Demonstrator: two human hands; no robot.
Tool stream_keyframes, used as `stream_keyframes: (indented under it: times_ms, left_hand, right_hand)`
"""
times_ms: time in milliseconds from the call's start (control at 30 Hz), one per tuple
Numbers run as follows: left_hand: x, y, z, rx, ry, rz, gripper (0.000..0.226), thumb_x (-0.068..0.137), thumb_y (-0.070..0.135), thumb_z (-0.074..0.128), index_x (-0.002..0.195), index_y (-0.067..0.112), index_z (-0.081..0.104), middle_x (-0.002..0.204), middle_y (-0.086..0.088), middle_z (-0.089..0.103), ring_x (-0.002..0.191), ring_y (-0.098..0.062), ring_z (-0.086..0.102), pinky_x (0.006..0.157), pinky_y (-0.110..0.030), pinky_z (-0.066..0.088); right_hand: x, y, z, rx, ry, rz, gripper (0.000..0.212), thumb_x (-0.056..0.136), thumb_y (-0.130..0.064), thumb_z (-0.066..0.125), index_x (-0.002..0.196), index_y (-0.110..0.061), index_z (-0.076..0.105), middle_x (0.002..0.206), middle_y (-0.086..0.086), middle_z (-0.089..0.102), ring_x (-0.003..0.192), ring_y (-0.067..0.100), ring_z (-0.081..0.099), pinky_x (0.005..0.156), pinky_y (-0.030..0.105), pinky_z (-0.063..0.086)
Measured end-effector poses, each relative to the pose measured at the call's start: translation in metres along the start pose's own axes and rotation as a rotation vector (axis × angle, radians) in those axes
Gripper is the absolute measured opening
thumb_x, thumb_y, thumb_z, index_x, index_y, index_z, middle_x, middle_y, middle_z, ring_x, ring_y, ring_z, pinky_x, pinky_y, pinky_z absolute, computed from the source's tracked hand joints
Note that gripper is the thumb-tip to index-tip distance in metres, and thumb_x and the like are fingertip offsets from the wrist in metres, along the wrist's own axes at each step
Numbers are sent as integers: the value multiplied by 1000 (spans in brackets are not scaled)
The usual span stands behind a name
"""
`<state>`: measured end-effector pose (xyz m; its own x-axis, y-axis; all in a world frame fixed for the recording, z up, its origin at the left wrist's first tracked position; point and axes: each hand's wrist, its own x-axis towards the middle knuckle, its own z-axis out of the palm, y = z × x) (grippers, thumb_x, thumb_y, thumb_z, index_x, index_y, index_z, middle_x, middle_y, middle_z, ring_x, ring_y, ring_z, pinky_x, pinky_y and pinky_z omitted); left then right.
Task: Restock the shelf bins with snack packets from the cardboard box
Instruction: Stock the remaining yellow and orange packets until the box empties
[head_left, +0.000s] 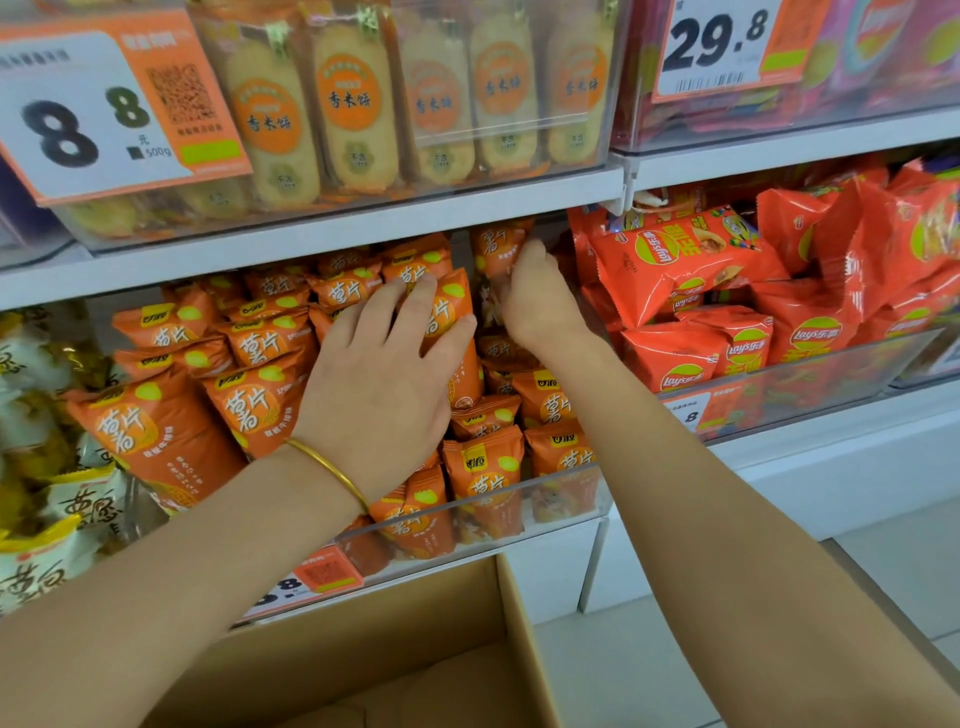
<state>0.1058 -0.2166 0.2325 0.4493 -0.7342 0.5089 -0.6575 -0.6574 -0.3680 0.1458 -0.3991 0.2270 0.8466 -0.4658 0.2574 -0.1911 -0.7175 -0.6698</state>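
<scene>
Two hands reach into the bin (467, 501) of orange snack packets (260, 400) at twelve o'clock above the cardboard box (511, 623): left hand (384, 364) spread flat on the pile, right hand (535, 296) pinching one probably light, crushable packet (496, 244), best held by its sealed edge.

Shelf edge (311, 244) sat low just above both hands: slim gap into bin (519, 499). Orange packets (156, 431) packed tight under left hand (384, 374); red packets (675, 260) crowded right of right hand (535, 296).
</scene>
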Motion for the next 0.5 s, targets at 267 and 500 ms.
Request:
stream_keyframes:
  times_ms: [267, 500]
  left_hand:
    - [0, 0, 0, -13, 1, -4, 57, 73, 17, 65, 130, 12, 56, 137, -25, 46, 123, -46, 44, 96, -55, 39]
    - [0, 0, -1, -7, -15, -4, 57, 74, 18, 65, 130, 13, 56, 138, -25, 45, 124, -46, 44, 96, -55, 39]
  right_hand:
    - [-9, -6, 15, -241, 156, -15, 47, 93, 0, 43, 138, 1, 27, 126, 17, 55, 125, 34, 39, 87, 37, 42]
    - [0, 3, 18, 12, 56, -25, 47, 93, -2, 46, 137, -2, 29, 125, 24, 54, 119, 41, 47, 96, 44, 41]
